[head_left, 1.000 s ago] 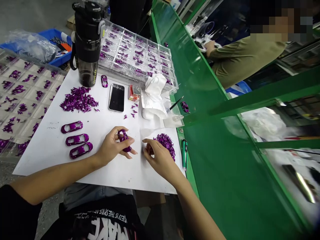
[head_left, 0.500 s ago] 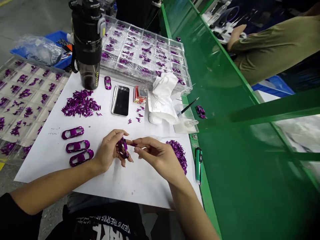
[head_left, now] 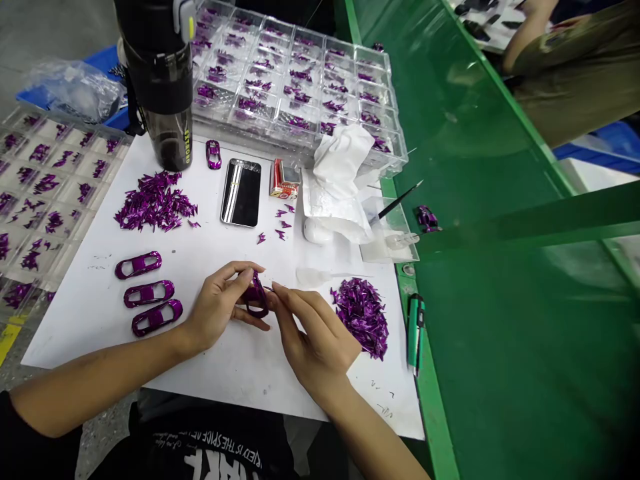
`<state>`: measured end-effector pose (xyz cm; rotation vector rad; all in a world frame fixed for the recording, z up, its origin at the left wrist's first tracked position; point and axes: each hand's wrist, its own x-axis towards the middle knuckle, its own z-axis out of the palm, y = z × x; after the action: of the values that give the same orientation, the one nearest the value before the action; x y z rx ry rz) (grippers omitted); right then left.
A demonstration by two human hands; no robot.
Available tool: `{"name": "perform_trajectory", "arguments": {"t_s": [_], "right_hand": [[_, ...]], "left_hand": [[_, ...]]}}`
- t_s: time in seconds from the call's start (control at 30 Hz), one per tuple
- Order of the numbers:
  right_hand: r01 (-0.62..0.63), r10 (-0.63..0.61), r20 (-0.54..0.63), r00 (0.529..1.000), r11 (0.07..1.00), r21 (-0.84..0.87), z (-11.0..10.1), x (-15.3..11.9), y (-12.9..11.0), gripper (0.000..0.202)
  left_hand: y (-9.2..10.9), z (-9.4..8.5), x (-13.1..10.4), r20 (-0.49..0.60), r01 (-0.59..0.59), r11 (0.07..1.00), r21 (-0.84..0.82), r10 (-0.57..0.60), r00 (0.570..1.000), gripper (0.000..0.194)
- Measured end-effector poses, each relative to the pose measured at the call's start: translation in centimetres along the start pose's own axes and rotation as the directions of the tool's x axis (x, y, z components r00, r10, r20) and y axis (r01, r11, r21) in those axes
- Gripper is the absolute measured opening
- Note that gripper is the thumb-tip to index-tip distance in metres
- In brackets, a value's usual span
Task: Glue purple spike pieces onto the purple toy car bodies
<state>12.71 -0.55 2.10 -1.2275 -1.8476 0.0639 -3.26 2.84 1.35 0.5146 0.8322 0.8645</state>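
Observation:
My left hand [head_left: 217, 307] is closed around a purple toy car body [head_left: 257, 295], held tilted above the white paper [head_left: 240, 370]. The fingertips of my right hand [head_left: 313, 333] pinch a small purple part at the right side of that body; most of the part is hidden by the fingers. Three more toy car bodies [head_left: 149, 292] lie in a column left of my left hand. Right of my right hand is a heap of small pointed purple parts [head_left: 361, 317]. A second heap [head_left: 153, 201] lies at the upper left, and several loose parts [head_left: 281, 225] lie beyond my hands.
A black bottle [head_left: 159, 87] stands at the back left. Near it lie a small purple car [head_left: 213, 154], a phone [head_left: 241, 193] and a red box [head_left: 285, 179]. Clear compartment trays [head_left: 300, 87] stand behind. Crumpled tissue [head_left: 343, 160] and a green cutter [head_left: 415, 333] are at the right.
The view has shifted slightly. My right hand has turned and brought its pinched part up against the car body, which my left hand still holds and has tilted.

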Motion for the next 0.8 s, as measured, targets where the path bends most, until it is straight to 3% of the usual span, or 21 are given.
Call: {"name": "perform_trajectory", "arguments": {"t_s": [0.47, 0.67, 0.8], "right_hand": [[0.107, -0.103, 0.060, 0.993, 0.992, -0.064, 1.2, 0.0, 0.2, 0.054], [-0.073, 0.072, 0.178, 0.981, 0.997, 0.003, 0.8, 0.5, -0.2, 0.032], [0.103, -0.083, 0.131, 0.988, 0.983, -0.154, 1.3, 0.1, -0.9, 0.041]], "left_hand": [[-0.3, 0.1, 0.1, -0.021, -0.029, 0.999, 0.016, 0.029, 0.999, 0.029], [-0.6, 0.0, 0.0, -0.115, -0.031, 0.999, -0.033, 0.027, 0.993, 0.032], [-0.9, -0.1, 0.0, -0.102, -0.075, 0.997, -0.023, 0.073, 0.992, 0.027]]}}
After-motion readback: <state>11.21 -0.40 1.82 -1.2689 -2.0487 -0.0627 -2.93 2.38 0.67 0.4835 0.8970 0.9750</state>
